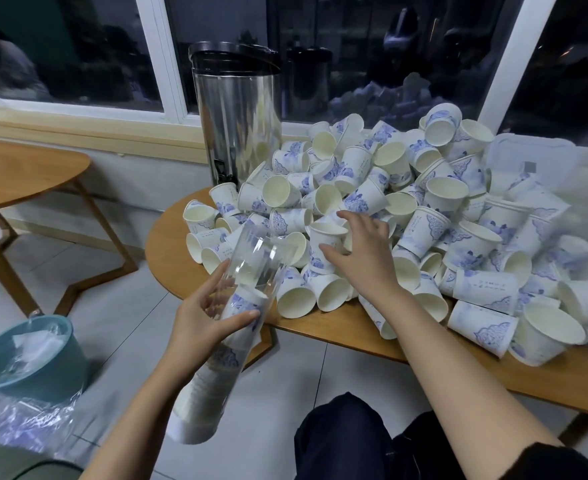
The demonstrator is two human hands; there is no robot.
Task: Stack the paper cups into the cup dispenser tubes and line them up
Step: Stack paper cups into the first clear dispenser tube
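We hold the clear dispenser tube (256, 252) in our left hand (207, 322) at lower centre, fingers wrapped round its middle; it tilts up toward the pile, and a stack of nested cups (209, 379) fills its lower part. Our right hand (367, 256), at centre frame, grasps an upright paper cup (322, 237) between thumb and fingers. Loose cups (424, 188) are heaped across the wooden table (320, 329) to the right, beside a steel urn (240, 109) at upper centre.
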